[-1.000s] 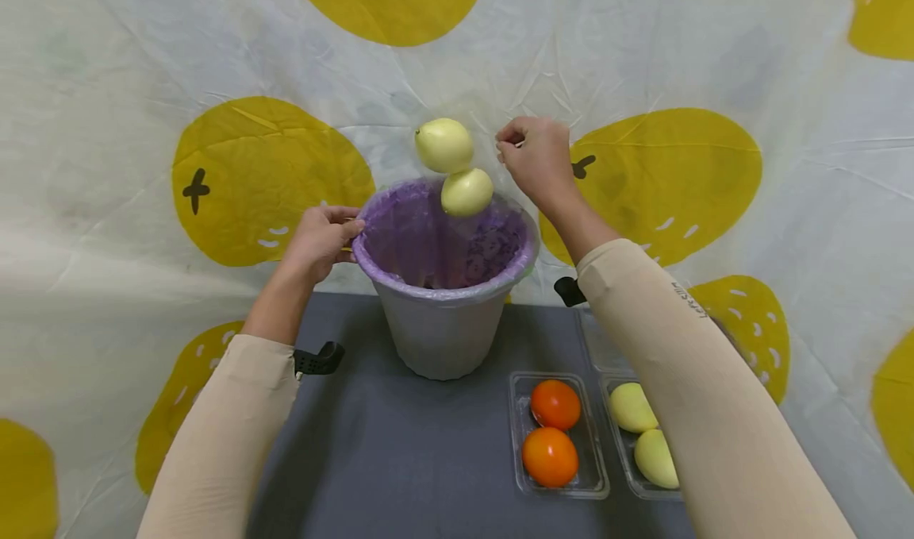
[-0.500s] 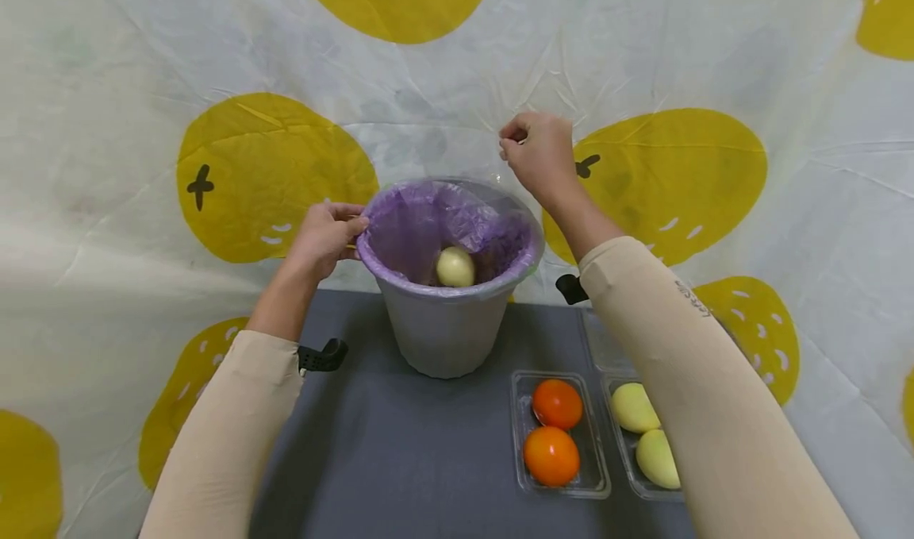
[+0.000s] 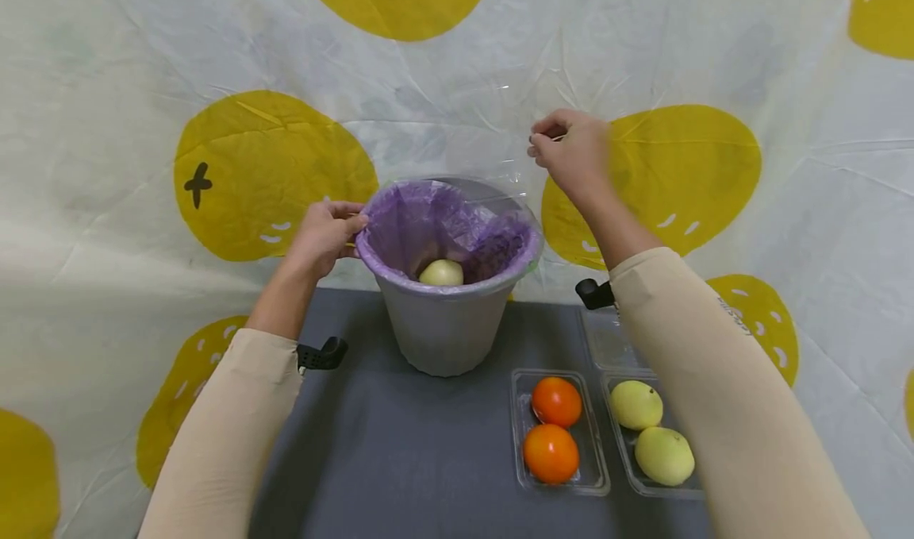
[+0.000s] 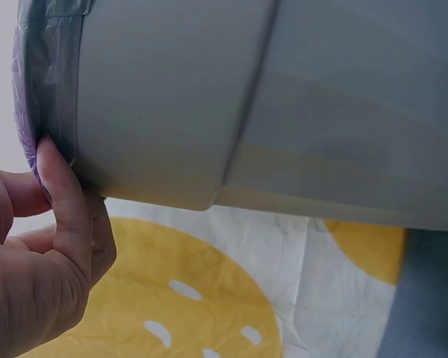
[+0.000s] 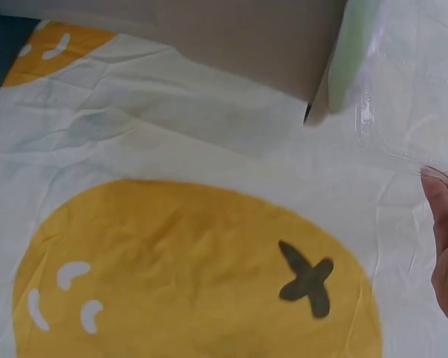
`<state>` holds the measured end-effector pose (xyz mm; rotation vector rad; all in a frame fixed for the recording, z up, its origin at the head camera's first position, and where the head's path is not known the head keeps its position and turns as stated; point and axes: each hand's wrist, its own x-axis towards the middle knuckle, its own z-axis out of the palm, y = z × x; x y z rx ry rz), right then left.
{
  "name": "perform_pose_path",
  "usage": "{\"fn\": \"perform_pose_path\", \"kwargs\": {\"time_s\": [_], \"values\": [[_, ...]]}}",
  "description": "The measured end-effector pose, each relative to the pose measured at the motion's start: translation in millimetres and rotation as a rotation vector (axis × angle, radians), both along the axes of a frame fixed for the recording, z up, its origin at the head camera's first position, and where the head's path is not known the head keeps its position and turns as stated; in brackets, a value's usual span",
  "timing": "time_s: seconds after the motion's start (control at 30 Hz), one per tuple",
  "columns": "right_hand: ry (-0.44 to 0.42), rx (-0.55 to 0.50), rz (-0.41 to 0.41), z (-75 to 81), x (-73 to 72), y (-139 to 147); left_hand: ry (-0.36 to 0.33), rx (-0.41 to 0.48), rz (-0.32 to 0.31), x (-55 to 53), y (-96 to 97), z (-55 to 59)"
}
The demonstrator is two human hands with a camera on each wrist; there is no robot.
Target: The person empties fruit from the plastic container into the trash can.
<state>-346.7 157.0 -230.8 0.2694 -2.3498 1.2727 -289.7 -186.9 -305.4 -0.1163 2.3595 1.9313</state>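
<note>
My left hand (image 3: 324, 237) pinches the left rim of a grey bin (image 3: 443, 329), thumb on the rim and fingers against the outside. A thin purple bag (image 3: 414, 213) lines the bin and folds over its rim. Part of one pale yellow fruit (image 3: 441, 273) shows inside; the rest of the bottom is hidden by the front wall. Above the bin's right side my right hand (image 3: 574, 150) pinches the edge of a clear plastic container (image 5: 407, 119), which is tilted and nearly invisible against the backdrop. No fruit shows in it.
On the grey table (image 3: 400, 460), right of the bin, a clear tray (image 3: 521, 475) holds two orange-red round fruits (image 3: 551, 453). Beside it another open clear container (image 3: 635, 483) holds two pale yellow fruits (image 3: 664, 456), partly behind my right sleeve (image 3: 721, 388). A patterned cloth (image 3: 428, 86) hangs behind.
Two pale yellow fruits have dropped from the clear container into the bin. My right hand has then moved to the right with the container; my left hand keeps its place on the rim.
</note>
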Motion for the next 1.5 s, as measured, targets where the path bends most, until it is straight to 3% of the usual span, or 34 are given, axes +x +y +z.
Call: {"fn": "perform_pose_path", "kwargs": {"time_s": [0.53,0.9,1.2,1.5], "values": [[-0.087,-0.371,0.028,-15.0,20.7,74,-0.008,-0.009,0.011,-4.5,-0.7,1.3],[-0.131,-0.551,0.048,-47.5,45.2,125,-0.011,0.001,0.009,-4.7,-0.5,1.3],[-0.215,-0.536,-0.032,-76.6,57.1,160,-0.01,0.005,0.0,-3.1,-1.5,1.3],[-0.342,-0.311,-0.08,-115.1,60.3,170,-0.005,0.004,0.001,-2.7,-3.2,1.6]]}}
